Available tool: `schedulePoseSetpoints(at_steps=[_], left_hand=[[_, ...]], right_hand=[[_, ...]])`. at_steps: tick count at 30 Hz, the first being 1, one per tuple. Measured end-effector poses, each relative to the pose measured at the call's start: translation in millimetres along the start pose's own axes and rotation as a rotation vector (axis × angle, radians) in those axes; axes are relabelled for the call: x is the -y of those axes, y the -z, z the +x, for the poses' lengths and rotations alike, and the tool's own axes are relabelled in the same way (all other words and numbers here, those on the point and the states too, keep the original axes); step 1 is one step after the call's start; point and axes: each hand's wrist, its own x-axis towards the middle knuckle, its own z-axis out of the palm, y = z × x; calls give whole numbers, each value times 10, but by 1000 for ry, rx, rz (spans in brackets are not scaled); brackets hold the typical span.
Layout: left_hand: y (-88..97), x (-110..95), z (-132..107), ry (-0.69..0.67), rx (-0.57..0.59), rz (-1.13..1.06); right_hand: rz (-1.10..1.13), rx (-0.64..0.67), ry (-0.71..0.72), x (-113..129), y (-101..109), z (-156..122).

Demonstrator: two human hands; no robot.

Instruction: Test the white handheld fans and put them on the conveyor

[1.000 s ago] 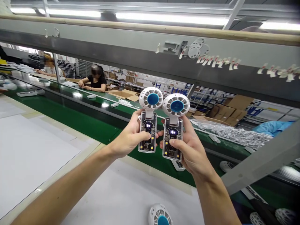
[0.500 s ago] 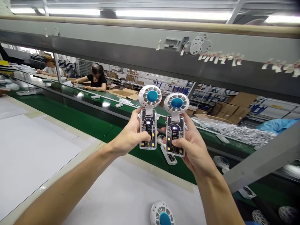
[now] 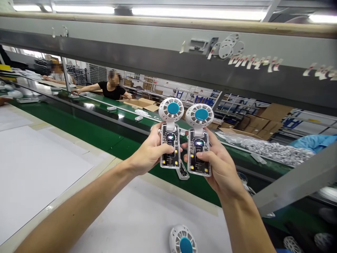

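Note:
My left hand (image 3: pixel 147 154) is wrapped round a small handheld fan (image 3: pixel 170 135) with a clear body, a white round head and a blue hub, thumb on its front. My right hand (image 3: pixel 218 167) holds a second, identical fan (image 3: pixel 199 142) upright beside it, thumb across the body. Small lights glow on both clear bodies. Both fans are held up above the green conveyor belt (image 3: pixel 86 131). Another clear fan body (image 3: pixel 182 172) lies on the belt just below and between the two.
A third fan head (image 3: pixel 183 240) lies on the white worktop (image 3: pixel 39 165) at the bottom edge. Two people sit across the belt at the far left. A pile of small white parts (image 3: pixel 271 150) and cardboard boxes (image 3: pixel 140 104) lie beyond. A grey beam (image 3: pixel 131 45) runs overhead.
Both hands stay closed on the fans and have lowered them slightly. The loose fan body on the belt has travelled leftward under my hands.

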Motion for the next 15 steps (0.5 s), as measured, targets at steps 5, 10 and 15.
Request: schedulePoseSetpoints(at_steps=[5, 10, 15], left_hand=[[31, 18, 10, 45, -11, -19], [49, 78, 33, 62, -40, -28], [36, 102, 36, 47, -52, 0]], right_hand=[[4, -2, 1, -9, -4, 24], [11, 9, 0, 2, -8, 23], [18, 6, -6, 0, -19, 13]])
